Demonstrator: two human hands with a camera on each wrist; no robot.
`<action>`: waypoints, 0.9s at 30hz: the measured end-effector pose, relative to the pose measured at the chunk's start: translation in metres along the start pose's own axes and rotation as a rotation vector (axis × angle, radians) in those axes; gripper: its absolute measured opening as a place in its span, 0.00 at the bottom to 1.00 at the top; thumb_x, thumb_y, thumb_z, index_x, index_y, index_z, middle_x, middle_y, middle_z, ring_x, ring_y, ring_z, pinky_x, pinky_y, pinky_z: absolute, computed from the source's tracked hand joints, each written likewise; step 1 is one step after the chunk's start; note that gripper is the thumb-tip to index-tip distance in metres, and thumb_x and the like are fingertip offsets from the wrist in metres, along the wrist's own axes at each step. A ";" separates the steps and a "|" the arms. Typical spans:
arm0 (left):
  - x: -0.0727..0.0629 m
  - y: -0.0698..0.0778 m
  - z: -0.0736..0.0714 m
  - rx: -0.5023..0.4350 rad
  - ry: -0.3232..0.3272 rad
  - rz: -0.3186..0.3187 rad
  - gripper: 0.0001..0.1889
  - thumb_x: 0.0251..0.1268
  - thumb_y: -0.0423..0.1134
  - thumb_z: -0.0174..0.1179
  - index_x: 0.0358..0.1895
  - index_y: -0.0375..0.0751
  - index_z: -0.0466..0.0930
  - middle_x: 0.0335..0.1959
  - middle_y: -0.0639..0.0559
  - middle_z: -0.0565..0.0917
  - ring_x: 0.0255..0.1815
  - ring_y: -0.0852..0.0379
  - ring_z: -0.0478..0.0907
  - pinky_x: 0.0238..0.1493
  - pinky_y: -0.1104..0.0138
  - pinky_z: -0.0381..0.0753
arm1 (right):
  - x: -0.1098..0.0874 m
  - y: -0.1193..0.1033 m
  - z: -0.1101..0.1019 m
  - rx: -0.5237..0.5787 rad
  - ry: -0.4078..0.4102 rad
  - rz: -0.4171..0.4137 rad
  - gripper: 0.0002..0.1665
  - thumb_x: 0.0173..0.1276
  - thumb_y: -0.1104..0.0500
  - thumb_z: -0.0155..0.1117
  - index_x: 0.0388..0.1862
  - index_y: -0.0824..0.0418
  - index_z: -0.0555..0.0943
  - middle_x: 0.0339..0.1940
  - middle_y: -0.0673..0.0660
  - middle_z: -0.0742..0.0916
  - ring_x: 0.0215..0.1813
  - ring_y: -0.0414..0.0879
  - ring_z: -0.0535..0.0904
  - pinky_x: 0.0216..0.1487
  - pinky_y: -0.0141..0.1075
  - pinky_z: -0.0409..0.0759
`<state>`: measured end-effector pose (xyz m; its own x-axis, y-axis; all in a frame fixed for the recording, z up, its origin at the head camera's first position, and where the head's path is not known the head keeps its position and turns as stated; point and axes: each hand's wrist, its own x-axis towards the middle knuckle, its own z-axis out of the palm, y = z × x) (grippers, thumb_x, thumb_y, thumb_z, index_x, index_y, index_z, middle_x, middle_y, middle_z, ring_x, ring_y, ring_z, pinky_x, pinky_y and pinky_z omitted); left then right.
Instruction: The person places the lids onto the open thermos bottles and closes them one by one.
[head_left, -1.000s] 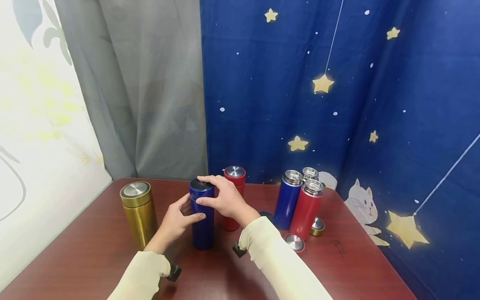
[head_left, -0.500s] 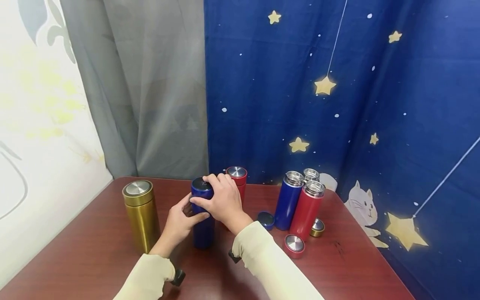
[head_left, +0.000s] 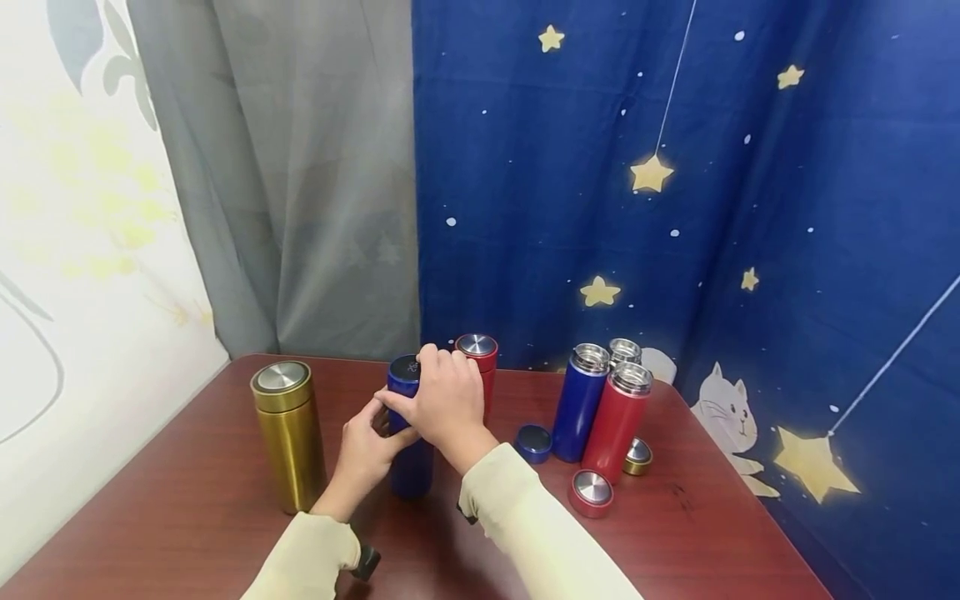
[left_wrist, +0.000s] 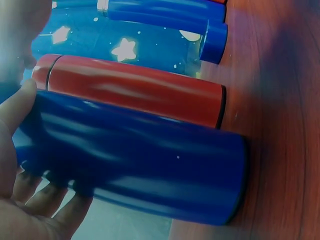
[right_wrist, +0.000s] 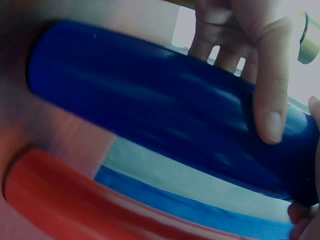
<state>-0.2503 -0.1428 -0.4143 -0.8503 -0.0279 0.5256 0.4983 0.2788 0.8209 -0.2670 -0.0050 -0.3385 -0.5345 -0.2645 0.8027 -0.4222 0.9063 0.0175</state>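
A dark blue thermos bottle (head_left: 412,471) stands upright on the table, its black-topped lid showing small lit digits. My left hand (head_left: 363,450) grips its upper body, thumb on the near side and fingers round the far-left side. My right hand (head_left: 450,396) holds the lid, with the thumb along the near left and bent fingers over the far right. In the left wrist view the blue body (left_wrist: 140,150) fills the middle. The right wrist view shows the left thumb (right_wrist: 272,100) pressed on the bottle. Just behind stands a red thermos (head_left: 480,354) with its lid on.
A gold thermos (head_left: 296,442), lidded, stands left. At right are an open blue bottle (head_left: 579,412), an open red bottle (head_left: 618,421) and a third open bottle (head_left: 625,350) behind. Nearby lie a blue lid (head_left: 533,442), a red lid (head_left: 592,492) and a gold lid (head_left: 637,457).
My right hand has turned about the blue thermos lid, its wrist swinging left and its fingers bending more. The lit digits look turned too. My left hand keeps its grip; the view shifts slightly.
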 end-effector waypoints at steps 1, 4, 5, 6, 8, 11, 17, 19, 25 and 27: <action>0.001 0.000 -0.001 -0.004 -0.004 0.004 0.34 0.51 0.41 0.75 0.63 0.39 0.74 0.60 0.41 0.78 0.57 0.41 0.78 0.53 0.50 0.77 | 0.001 -0.001 -0.002 -0.012 -0.041 0.005 0.41 0.52 0.21 0.60 0.40 0.57 0.74 0.31 0.50 0.80 0.34 0.45 0.74 0.35 0.37 0.75; 0.002 0.002 -0.004 -0.017 -0.033 0.003 0.35 0.52 0.41 0.75 0.65 0.39 0.73 0.61 0.40 0.77 0.59 0.41 0.76 0.54 0.49 0.76 | 0.004 -0.002 -0.007 0.066 -0.175 0.049 0.41 0.54 0.24 0.60 0.46 0.58 0.72 0.37 0.51 0.79 0.41 0.45 0.72 0.39 0.37 0.75; 0.002 0.007 -0.006 -0.024 -0.053 0.003 0.35 0.52 0.40 0.74 0.65 0.37 0.72 0.60 0.39 0.78 0.59 0.40 0.76 0.54 0.49 0.76 | 0.005 -0.001 -0.009 0.140 -0.223 0.081 0.40 0.55 0.26 0.62 0.47 0.58 0.71 0.39 0.51 0.78 0.43 0.45 0.71 0.41 0.36 0.76; 0.002 0.008 -0.007 -0.041 -0.076 -0.003 0.35 0.53 0.38 0.74 0.66 0.37 0.71 0.60 0.38 0.77 0.60 0.40 0.75 0.55 0.49 0.75 | 0.006 0.000 -0.010 0.237 -0.268 0.115 0.39 0.56 0.28 0.64 0.49 0.57 0.70 0.41 0.51 0.77 0.45 0.45 0.70 0.42 0.36 0.76; 0.004 0.006 -0.009 -0.076 -0.125 -0.011 0.37 0.54 0.37 0.73 0.69 0.37 0.68 0.62 0.38 0.76 0.61 0.41 0.74 0.56 0.50 0.75 | 0.007 0.005 -0.013 0.467 -0.348 0.176 0.37 0.57 0.35 0.68 0.54 0.56 0.69 0.46 0.52 0.76 0.50 0.45 0.70 0.46 0.35 0.77; 0.009 0.000 -0.014 -0.140 -0.210 -0.026 0.40 0.56 0.34 0.71 0.72 0.35 0.62 0.63 0.36 0.74 0.61 0.42 0.74 0.56 0.55 0.76 | 0.007 0.016 -0.013 0.799 -0.453 0.195 0.36 0.60 0.47 0.70 0.64 0.54 0.66 0.56 0.53 0.76 0.57 0.46 0.70 0.52 0.37 0.77; 0.017 -0.013 -0.023 -0.208 -0.319 -0.031 0.40 0.56 0.32 0.70 0.72 0.34 0.60 0.64 0.35 0.73 0.61 0.39 0.73 0.55 0.59 0.78 | 0.006 0.037 -0.008 1.236 -0.603 0.125 0.35 0.63 0.66 0.61 0.70 0.57 0.67 0.62 0.59 0.76 0.59 0.49 0.76 0.59 0.38 0.74; 0.018 -0.013 -0.024 -0.201 -0.332 -0.029 0.40 0.57 0.33 0.70 0.72 0.35 0.61 0.64 0.35 0.73 0.62 0.39 0.73 0.55 0.58 0.77 | 0.006 0.040 -0.007 1.305 -0.611 0.129 0.35 0.62 0.68 0.59 0.71 0.59 0.67 0.63 0.61 0.76 0.59 0.51 0.76 0.59 0.38 0.75; 0.020 -0.015 -0.023 -0.204 -0.335 -0.020 0.39 0.58 0.32 0.69 0.72 0.34 0.61 0.64 0.36 0.73 0.61 0.40 0.74 0.55 0.57 0.78 | 0.006 0.040 -0.012 1.345 -0.544 0.120 0.37 0.62 0.71 0.60 0.71 0.68 0.64 0.64 0.68 0.75 0.61 0.59 0.75 0.60 0.41 0.75; 0.020 -0.016 -0.021 -0.212 -0.328 -0.016 0.39 0.57 0.31 0.69 0.72 0.33 0.61 0.63 0.35 0.74 0.61 0.40 0.74 0.54 0.58 0.78 | 0.006 0.038 -0.020 1.354 -0.531 0.109 0.37 0.61 0.73 0.59 0.70 0.71 0.63 0.64 0.71 0.74 0.62 0.63 0.74 0.61 0.45 0.74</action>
<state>-0.2712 -0.1683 -0.4120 -0.8502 0.2872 0.4412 0.4791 0.0749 0.8745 -0.2717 0.0341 -0.3209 -0.6837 -0.5763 0.4477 -0.5546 0.0116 -0.8320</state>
